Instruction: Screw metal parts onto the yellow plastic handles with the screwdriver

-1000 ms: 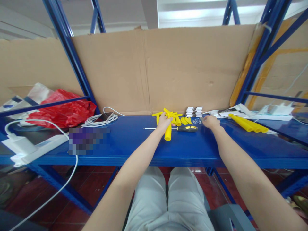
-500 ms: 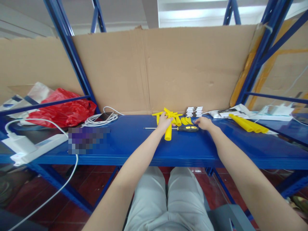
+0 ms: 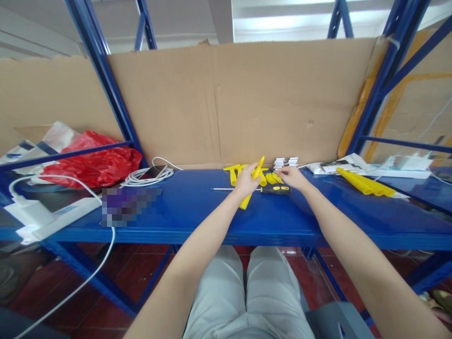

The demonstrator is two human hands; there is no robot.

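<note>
My left hand is closed around a yellow T-shaped plastic part, whose tube sticks out below the palm and whose tip shows above the fingers. More yellow parts lie behind this hand. My right hand has its thumb and fingers pinched together over small curved yellow pieces; whatever is between the fingertips is too small to make out. In front of both hands lies a screwdriver with a black and yellow handle, its shaft pointing left.
Small white packs are stacked at the cardboard wall. To the right lie yellow tubes and a plastic bag. On the left are a coiled white cable, a red bag and a power strip.
My left hand has turned the yellow part, so its tip now points up and right. My right hand has moved left to the small yellow pieces.
</note>
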